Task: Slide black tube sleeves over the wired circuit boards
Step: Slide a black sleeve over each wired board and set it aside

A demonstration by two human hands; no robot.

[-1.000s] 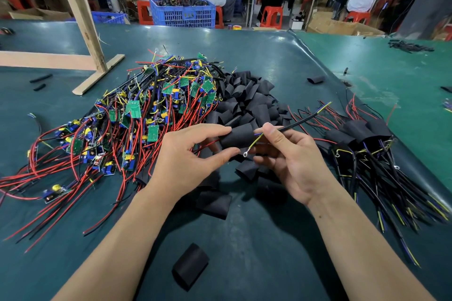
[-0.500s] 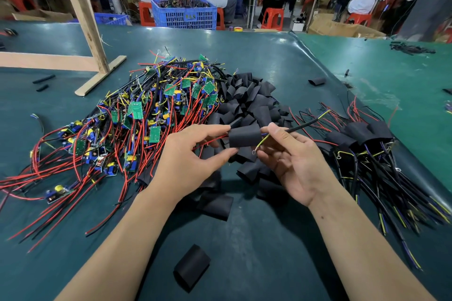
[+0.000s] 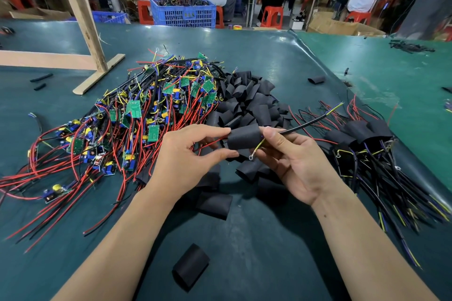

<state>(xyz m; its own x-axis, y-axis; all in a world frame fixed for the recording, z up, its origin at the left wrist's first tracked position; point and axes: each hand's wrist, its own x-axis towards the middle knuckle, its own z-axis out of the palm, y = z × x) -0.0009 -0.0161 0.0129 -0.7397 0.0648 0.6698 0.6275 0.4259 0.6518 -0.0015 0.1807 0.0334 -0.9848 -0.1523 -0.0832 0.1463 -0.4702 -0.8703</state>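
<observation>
- Holding a black tube sleeve point(image 3: 244, 139) above the middle of the tabletop point(image 3: 281, 239), both hands grasp it.
- Left hand point(image 3: 186, 161) pinches the sleeve's left end between thumb and forefinger.
- Right hand point(image 3: 293, 161) grips its right end, where a black cable point(image 3: 305, 124) emerges.
- Red wires leave the left end.
- Unsleeved circuit boards point(image 3: 137, 115) are heaped toward the left edge, loose sleeves point(image 3: 247, 100) behind the hands, sleeved units point(image 3: 362, 139) toward the right edge.

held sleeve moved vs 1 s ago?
Yes. The black sleeve between the left hand and right hand has risen slightly, toward the loose sleeve pile on the table.
</observation>
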